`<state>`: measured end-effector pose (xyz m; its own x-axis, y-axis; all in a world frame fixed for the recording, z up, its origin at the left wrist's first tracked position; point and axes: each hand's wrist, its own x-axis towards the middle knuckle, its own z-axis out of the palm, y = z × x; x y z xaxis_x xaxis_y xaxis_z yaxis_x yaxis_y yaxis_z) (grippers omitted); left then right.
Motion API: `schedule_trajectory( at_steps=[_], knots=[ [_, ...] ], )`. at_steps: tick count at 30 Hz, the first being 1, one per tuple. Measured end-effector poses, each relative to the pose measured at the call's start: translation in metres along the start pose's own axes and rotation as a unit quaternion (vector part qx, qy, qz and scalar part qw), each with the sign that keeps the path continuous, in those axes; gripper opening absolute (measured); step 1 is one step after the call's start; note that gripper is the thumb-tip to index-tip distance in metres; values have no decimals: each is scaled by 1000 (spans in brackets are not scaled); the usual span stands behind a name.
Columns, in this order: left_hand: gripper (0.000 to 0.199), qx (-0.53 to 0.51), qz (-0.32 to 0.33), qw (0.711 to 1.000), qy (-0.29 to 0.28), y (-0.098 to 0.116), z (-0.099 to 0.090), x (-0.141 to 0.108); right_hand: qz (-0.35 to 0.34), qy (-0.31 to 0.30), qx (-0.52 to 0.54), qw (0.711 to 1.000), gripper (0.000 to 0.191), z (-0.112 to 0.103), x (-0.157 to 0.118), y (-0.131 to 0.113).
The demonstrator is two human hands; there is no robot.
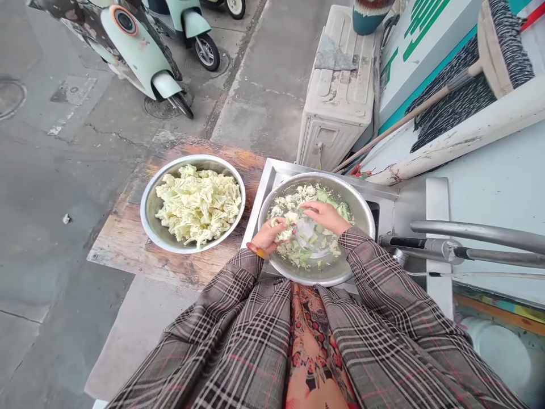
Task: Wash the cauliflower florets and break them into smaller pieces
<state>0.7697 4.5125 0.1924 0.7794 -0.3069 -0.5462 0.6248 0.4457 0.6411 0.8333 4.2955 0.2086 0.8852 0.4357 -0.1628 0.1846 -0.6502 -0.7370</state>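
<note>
Over a wide steel basin [369, 218], my left hand [266, 237] is closed around a piece of cauliflower [291, 218]. My right hand [327, 216] reaches in from the other side, its fingers stretched out and a little apart, close to that piece. Nothing shows clearly between its fingers. Loose cauliflower crumbs [293, 200] and green leaves [326, 197] lie about the bottom of the basin. To the left, a second steel bowl [145, 211] is heaped with cut cauliflower florets [200, 201].
The bowl stands on a worn wooden board [123, 227]; the basin rests on a metal sink unit [260, 196]. A faucet [438, 248] juts in at the right. Beyond are a dusty air-conditioner unit [340, 94], a mop [460, 85] and parked scooters [145, 57].
</note>
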Motion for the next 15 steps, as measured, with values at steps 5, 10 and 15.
schedule_trajectory(
  at_steps=[5,10,15],
  knots=[
    [37,54,113,989,76,32,-3,-12,55,30,-201,978,47,10,23,40],
    [31,123,277,935,184,87,-28,-25,85,-13,-201,976,34,23,16,64],
    [28,243,344,812,403,140,-97,-52,129,43,130,982,32,-8,-9,50]
  ],
)
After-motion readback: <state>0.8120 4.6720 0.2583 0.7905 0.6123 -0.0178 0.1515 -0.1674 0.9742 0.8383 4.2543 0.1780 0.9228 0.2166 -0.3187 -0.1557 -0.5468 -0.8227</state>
